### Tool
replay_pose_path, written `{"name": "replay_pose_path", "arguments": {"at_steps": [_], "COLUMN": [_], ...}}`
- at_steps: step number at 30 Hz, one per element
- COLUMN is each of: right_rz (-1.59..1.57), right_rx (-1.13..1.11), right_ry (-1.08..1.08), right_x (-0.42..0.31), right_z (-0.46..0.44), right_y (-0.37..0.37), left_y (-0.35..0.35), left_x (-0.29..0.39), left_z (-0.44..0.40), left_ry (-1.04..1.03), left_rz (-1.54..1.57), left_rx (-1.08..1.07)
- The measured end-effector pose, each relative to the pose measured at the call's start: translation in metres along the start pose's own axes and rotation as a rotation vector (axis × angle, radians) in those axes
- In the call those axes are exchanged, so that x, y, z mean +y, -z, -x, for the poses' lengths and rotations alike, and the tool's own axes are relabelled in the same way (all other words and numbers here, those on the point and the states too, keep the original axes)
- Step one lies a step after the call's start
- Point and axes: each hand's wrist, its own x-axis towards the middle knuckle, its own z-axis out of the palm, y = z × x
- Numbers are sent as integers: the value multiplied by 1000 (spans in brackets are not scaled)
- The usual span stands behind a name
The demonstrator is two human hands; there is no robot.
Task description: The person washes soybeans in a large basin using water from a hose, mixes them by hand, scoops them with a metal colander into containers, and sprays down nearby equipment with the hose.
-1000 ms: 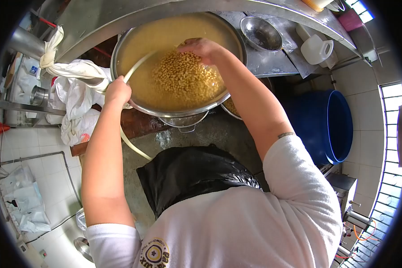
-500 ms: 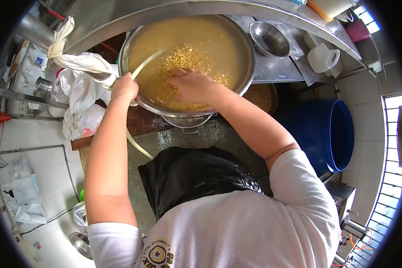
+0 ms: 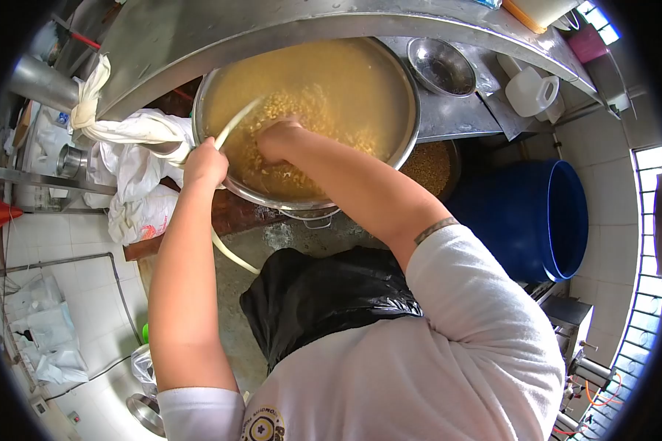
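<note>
A large round metal basin (image 3: pixel 412 140) holds cloudy yellowish water with yellow kernels (image 3: pixel 294 103) in it. At the basin's left rim, my left hand (image 3: pixel 206 163) is closed round a pale hose (image 3: pixel 237 121), whose end reaches into the water. My right hand (image 3: pixel 278 140) is down among the kernels, left of the basin's middle; its fingers are hidden under the water, so what they hold does not show.
An empty metal bowl (image 3: pixel 441 67) and a white jug (image 3: pixel 531 92) stand at the back right. Below them are a container of grains (image 3: pixel 428 167) and a blue barrel (image 3: pixel 522 213). A metal ledge (image 3: pixel 272 33) runs behind the basin; knotted cloth (image 3: pixel 129 119) hangs left.
My right hand went from above the kernels down into the water, then a little to the left. The kernel heap has spread out. My left hand still grips the hose at the rim.
</note>
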Motion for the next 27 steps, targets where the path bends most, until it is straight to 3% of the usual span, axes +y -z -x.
{"name": "replay_pose_path", "arguments": {"at_steps": [5, 7, 14, 16, 20, 22, 27], "right_rz": [-19, 29, -32, -20, 11, -94, -357], "right_rx": [-60, 66, 80, 250, 266, 435, 180], "right_ry": [-43, -61, -48, -130, -149, -92, -228], "right_x": [7, 8, 34, 41, 59, 64, 74], "right_z": [-25, -33, -50, -62, -75, -61, -15], "right_y": [-4, -10, -17, -29, -43, -42, -6], "left_y": [-5, -4, -7, -3, -3, -7, -8], "left_x": [-1, -2, -5, -1, -3, -5, -5], "left_z": [-3, -2, -5, -1, -5, -7, -6], "left_ry": [-29, -22, -21, -17, -27, -29, -54], "left_rz": [-7, -1, 7, 15, 2, -2, -9], "left_rx": [6, 19, 24, 10, -20, 23, 10]}}
